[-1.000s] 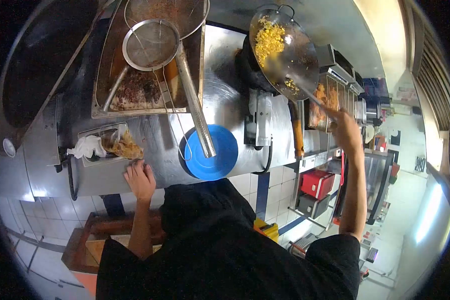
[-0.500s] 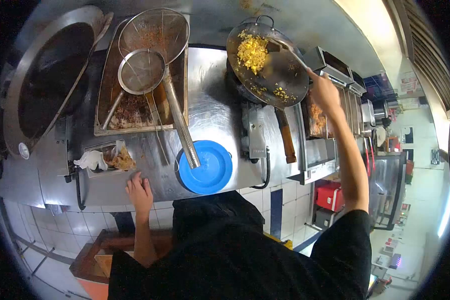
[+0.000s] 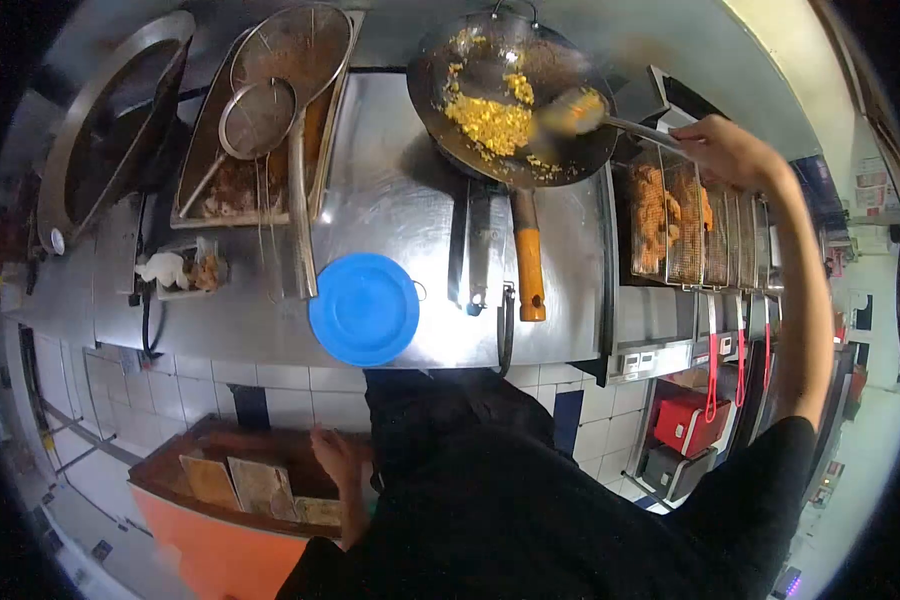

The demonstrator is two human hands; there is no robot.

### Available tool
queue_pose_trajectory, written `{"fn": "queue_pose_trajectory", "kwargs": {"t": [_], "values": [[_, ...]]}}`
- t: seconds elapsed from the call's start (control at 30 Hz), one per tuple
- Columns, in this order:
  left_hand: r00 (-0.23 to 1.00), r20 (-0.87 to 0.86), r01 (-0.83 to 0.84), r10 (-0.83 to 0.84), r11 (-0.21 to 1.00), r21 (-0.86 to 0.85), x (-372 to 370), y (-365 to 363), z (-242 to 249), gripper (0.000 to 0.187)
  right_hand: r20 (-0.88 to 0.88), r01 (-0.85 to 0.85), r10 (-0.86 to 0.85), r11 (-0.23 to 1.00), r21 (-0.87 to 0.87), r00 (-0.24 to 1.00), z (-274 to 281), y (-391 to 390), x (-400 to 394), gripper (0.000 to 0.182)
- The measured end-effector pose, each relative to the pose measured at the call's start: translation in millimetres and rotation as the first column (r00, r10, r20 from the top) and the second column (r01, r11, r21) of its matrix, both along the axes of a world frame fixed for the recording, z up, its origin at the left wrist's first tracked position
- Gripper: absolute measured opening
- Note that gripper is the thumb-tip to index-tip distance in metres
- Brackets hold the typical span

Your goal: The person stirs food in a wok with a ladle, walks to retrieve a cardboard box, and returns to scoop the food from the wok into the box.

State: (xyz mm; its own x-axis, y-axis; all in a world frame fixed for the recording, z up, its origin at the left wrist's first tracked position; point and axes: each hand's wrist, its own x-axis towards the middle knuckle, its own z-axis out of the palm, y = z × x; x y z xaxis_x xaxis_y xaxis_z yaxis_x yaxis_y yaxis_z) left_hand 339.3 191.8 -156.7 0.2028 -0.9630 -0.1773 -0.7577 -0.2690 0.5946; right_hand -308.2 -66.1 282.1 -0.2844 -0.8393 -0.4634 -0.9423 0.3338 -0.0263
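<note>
My right hand is wrapped round the metal handle of a ladle at the upper right. The ladle's head is blurred by motion and carries some yellow food over the right side of a dark wok. Yellow, grainy food that looks like egg fried rice lies in the wok, with bits scattered up its wall. The wok's wooden handle points toward me, untouched. My left hand hangs below the counter edge near my body, its fingers loosely apart and nothing visible in them.
A blue plate sits near the front edge of the steel counter. Two strainers rest over a tray to the left, beside a large pan. Fryer baskets with browned food stand right of the wok.
My left hand has come off the counter and dropped beside my body. The ladle and my right hand have moved, and the food is spread differently in the wok. The view has shifted.
</note>
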Motion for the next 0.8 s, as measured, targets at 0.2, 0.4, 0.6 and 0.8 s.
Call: {"fn": "queue_pose_trajectory", "kwargs": {"t": [0.2,0.4,0.6,0.8], "values": [[0.979,-0.184,-0.043,0.090,0.969,0.244,30,144,-157,0.054,0.280,0.038,-0.068,0.993,0.110,0.958,-63,-25,-7,0.039],[0.990,-0.095,-0.091,0.106,0.985,0.148,34,150,-148,0.062,-0.386,-0.573,0.434,0.708,-0.413,0.814,-129,-32,-17,0.040],[0.978,-0.189,-0.017,0.091,0.934,0.357,55,121,-140,0.068,-0.486,-0.549,0.389,0.800,-0.243,0.782,-105,17,51,0.057],[0.997,-0.014,-0.059,0.082,0.816,0.575,80,116,-173,0.072,-0.327,-0.285,0.246,0.955,-0.077,0.912,27,48,85,0.051]]}}
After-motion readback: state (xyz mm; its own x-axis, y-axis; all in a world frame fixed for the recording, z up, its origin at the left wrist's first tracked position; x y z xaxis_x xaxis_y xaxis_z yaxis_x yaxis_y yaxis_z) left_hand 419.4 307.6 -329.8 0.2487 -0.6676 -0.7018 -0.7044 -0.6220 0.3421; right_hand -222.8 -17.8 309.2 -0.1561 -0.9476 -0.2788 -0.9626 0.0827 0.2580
